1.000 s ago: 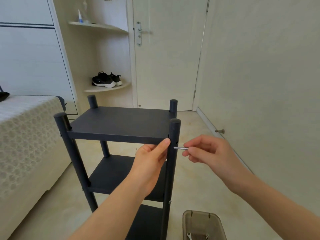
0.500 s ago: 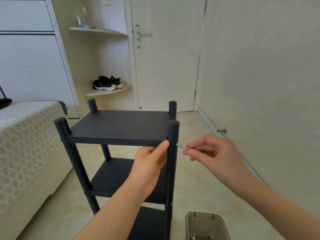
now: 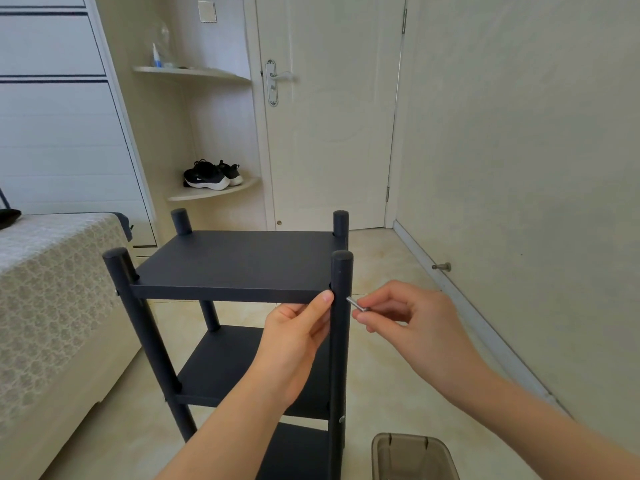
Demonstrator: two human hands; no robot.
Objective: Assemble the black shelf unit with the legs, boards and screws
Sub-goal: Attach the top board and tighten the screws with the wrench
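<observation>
While I look through the head camera, my right hand (image 3: 408, 317) pinches a silver screw (image 3: 356, 304) just right of the near right leg (image 3: 341, 358) of the shelf unit (image 3: 221, 362). The screw's long axis runs roughly level, and its tip points left at the leg, close to it but apart. Left of that leg, my left hand (image 3: 298, 337) grips the corner of the top board (image 3: 235, 261), thumb on its front edge. I judge the screw must travel leftward into the leg; I cannot see the hole.
</observation>
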